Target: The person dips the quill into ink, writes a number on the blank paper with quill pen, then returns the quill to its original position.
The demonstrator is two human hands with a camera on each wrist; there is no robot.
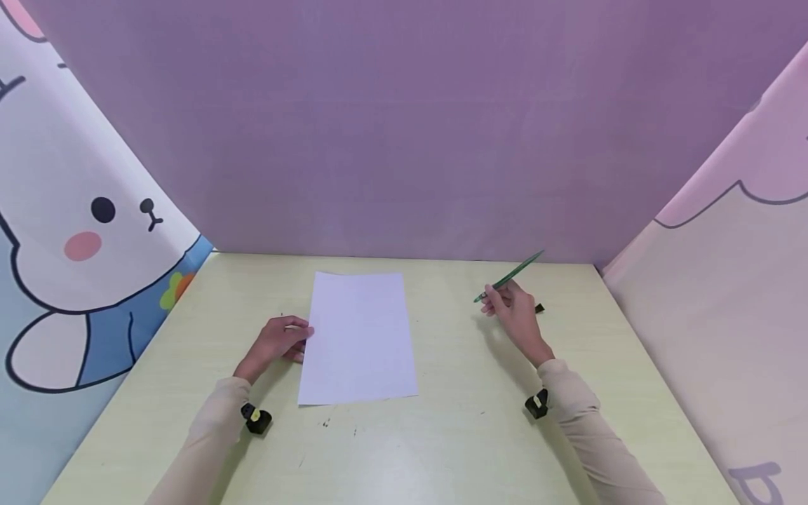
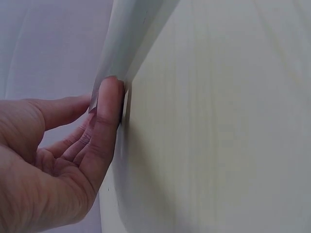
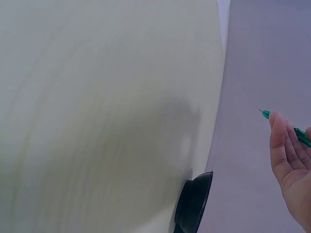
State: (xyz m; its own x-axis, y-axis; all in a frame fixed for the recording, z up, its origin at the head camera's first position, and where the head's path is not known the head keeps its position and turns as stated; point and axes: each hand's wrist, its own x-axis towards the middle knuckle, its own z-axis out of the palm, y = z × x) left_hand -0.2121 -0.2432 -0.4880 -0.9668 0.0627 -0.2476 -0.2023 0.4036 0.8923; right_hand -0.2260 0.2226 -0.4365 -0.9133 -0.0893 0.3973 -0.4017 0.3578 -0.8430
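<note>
A white sheet of paper [image 1: 360,337] lies on the table, left of its middle. At its left edge my left hand [image 1: 282,339] pinches it between thumb and fingers. In the left wrist view the thumb of the left hand [image 2: 63,155] is on one face of the paper [image 2: 129,39], a fingertip on the other. My right hand [image 1: 514,312] holds a slim green pen [image 1: 520,266] above the table, right of the paper. The pen tilts, its pointed tip low and to the left. In the right wrist view the fingers partly cover the pen [image 3: 302,136].
A small black object [image 1: 539,308] sits on the table just behind the right hand, partly hidden; in the right wrist view it is dark with a flared rim [image 3: 194,204]. A purple wall [image 1: 404,140] rises behind the pale table [image 1: 442,456]. Printed panels [image 1: 95,280] flank both sides.
</note>
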